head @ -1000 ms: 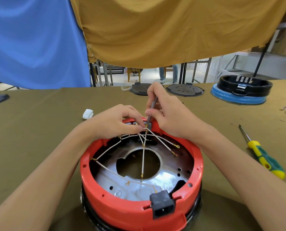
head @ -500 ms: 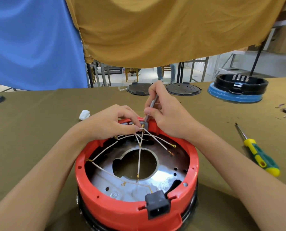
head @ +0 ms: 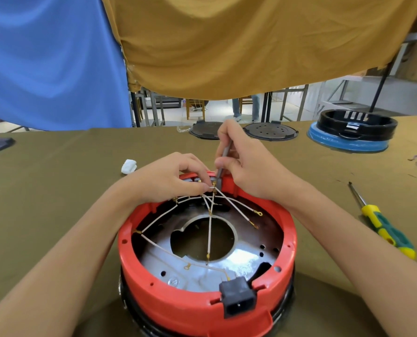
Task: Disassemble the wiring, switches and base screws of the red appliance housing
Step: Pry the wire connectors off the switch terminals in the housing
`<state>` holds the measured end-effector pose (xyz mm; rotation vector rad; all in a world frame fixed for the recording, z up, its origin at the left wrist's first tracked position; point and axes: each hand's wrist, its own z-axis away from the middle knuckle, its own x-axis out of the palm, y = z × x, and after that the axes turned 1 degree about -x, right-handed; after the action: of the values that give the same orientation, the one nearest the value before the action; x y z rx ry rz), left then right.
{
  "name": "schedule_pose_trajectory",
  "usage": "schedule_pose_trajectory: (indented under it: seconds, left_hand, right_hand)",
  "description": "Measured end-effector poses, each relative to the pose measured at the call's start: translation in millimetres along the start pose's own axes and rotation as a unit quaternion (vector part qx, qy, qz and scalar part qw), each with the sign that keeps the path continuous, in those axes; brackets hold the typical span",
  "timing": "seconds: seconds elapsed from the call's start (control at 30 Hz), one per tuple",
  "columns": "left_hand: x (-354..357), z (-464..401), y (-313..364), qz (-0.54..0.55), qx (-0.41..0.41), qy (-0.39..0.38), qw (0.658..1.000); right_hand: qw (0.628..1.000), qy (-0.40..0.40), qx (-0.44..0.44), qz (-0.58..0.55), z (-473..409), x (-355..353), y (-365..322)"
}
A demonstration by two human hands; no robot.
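My right hand (head: 248,164) pinches a thin grey tool (head: 223,161), tip down at the far rim of the red housing (head: 202,305), right where the white wires (head: 234,203) bunch together. My left hand (head: 168,178) pinches that bundle at its far end, thumb and fingertips closed on the wire just beside the tool tip. What kind of tip it has I can't tell from here.

The housing sits upside down on the olive table (head: 56,190), close in front of me, with the black power socket (head: 237,300) on its near wall. Wires fan out from my pinch across the metal base plate (head: 246,261), several ending in loose brass ring terminals (head: 259,213).

So I judge this is the wiring step, working the switch terminal at the far rim. Next calls for a steady tool and a gentle pull on the wire. The yellow-and-green screwdriver (head: 384,227) waits on the right for the base screws.
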<state>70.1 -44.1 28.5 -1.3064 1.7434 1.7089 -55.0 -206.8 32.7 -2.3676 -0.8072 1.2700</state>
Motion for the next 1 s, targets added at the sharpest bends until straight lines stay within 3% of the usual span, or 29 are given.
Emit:
schedule_pose_trajectory:
  seconds: [0.27, 0.57, 0.8, 1.0]
  left_hand:
    - [-0.7, -0.2, -2.3, -0.004, 0.000, -0.004, 1.000]
    - [-1.0, -0.1, -2.8, -0.004, -0.006, -0.004, 1.000]
    - [-1.0, -0.4, -1.5, -0.015, -0.011, -0.006, 1.000]
    - [-0.4, 0.9, 0.0, -0.007, -0.003, -0.003, 1.000]
  right_hand:
    - [0.997, 0.018, 0.042, -0.063, -3.0, 0.9, 11.9]
    - [0.999, 0.032, -0.018, 0.004, 2.5, 2.8, 6.5]
    - [0.998, 0.026, 0.038, -0.045, -2.7, 0.5, 10.1]
    - [0.998, 0.037, 0.038, -0.047, -2.2, 2.8, 11.4]
